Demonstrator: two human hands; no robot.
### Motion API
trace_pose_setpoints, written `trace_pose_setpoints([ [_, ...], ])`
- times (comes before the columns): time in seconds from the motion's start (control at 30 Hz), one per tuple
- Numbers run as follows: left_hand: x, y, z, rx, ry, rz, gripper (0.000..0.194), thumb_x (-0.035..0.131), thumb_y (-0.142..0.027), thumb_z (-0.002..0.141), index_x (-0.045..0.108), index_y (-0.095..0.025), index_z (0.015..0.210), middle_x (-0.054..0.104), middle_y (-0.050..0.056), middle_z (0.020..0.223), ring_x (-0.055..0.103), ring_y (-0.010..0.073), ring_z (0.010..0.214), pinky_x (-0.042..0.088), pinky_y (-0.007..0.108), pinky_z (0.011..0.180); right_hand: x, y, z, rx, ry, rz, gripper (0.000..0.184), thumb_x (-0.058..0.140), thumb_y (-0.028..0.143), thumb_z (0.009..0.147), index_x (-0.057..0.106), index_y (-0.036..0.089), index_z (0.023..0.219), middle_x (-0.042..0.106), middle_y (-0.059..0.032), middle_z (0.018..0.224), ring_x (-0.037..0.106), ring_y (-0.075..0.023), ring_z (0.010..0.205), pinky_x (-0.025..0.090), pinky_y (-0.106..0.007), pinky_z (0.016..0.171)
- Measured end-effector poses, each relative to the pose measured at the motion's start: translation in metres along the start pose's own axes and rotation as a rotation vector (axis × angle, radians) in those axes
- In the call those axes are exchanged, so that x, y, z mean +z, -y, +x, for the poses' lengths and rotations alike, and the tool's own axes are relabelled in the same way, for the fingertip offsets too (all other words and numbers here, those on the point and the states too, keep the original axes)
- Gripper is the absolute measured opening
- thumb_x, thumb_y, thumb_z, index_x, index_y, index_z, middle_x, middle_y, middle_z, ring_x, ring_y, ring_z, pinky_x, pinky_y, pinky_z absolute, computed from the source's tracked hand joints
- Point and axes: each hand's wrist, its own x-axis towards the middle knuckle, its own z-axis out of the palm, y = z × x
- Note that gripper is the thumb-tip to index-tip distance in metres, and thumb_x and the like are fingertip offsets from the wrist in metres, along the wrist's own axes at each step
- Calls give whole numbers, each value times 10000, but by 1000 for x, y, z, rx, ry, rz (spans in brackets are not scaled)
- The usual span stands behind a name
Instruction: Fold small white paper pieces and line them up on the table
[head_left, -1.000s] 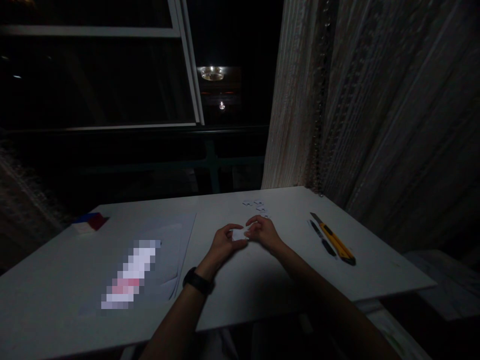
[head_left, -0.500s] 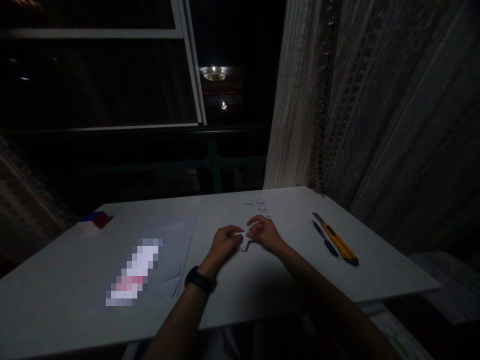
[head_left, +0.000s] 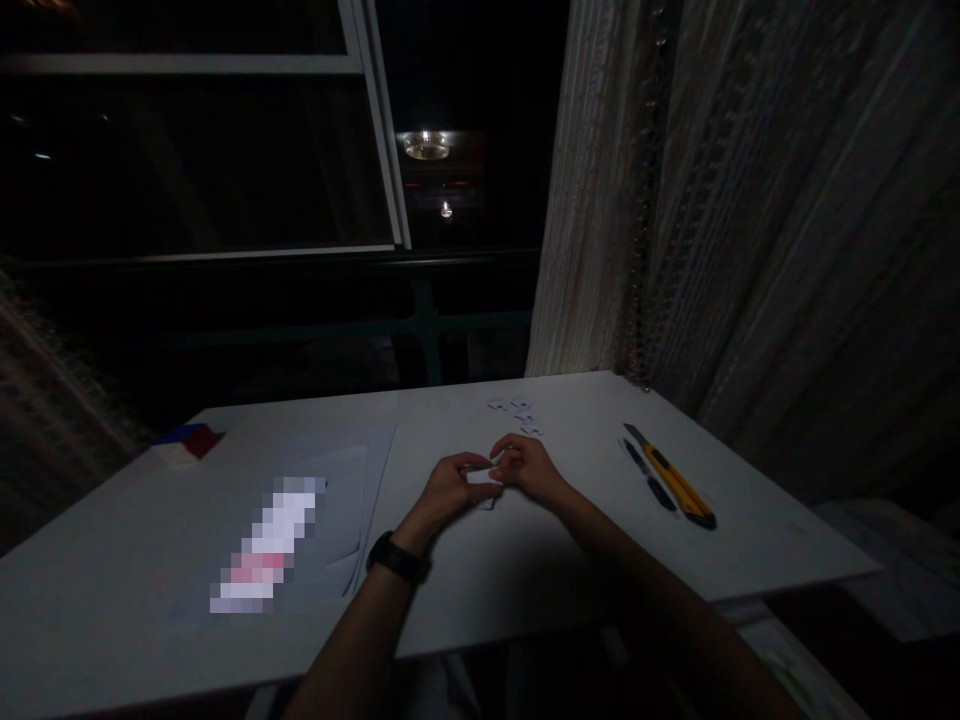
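Between my two hands is a small piece of white folded paper [head_left: 481, 478], held just above the table. My left hand [head_left: 450, 485], with a dark band on its wrist, pinches the paper's left side between thumb and fingers. From the right, my right hand [head_left: 529, 468] grips the other side with thumb and forefinger, its fingers curled. A lower flap of the paper shows beneath my left thumb. Just beyond my right hand lie several small folded paper pieces [head_left: 519, 405] with dark marks.
On the white table [head_left: 585, 620], a yellow box cutter [head_left: 679, 485] and a dark pen [head_left: 649, 475] lie to the right. Paper sheets [head_left: 349, 480] lie on the left, partly pixelated. A coloured cube [head_left: 184, 442] stands at the far left. Curtains [head_left: 577, 200] hang behind.
The paper between my hands has turned so its upper part lies more level. My left thumb has shifted across it and my right fingers have closed in nearer to the left hand.
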Motion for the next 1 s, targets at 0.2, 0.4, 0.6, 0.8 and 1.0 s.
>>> trace_pose_setpoints([
  [0.2,-3,4,2,10,55,-68,430,766,-195,461,605,-108,850,656,75,740,602,159,609,459,273,565,-2,-4,1,-2,36,52,263,710,185,479,567,153,698,551,64,454,477,-70,401,367,-185,421],
  [0.4,-2,-1,-1,5,36,-47,446,778,-223,442,615,-104,840,650,58,695,590,149,576,442,248,516,-3,-5,2,17,45,71,286,718,186,478,572,142,719,547,63,461,468,-65,407,353,-183,421],
  [0.6,-2,-4,-1,6,-6,-8,448,775,-226,445,619,-96,845,650,56,688,583,138,572,422,224,507,-4,-4,2,45,77,91,322,721,190,472,581,145,759,549,65,494,492,-77,440,379,-201,457],
  [0.8,-3,2,1,15,28,-14,469,774,-211,429,621,-98,858,657,68,722,603,169,620,453,267,557,-4,-8,3,83,67,111,342,728,172,451,560,143,749,538,71,448,474,-76,398,372,-200,431],
  [1.0,-3,7,3,9,61,26,455,771,-191,439,627,-97,861,659,77,747,605,170,643,463,266,566,-4,-3,1,100,83,88,361,725,159,440,534,152,745,525,82,428,459,-69,378,338,-178,397],
])
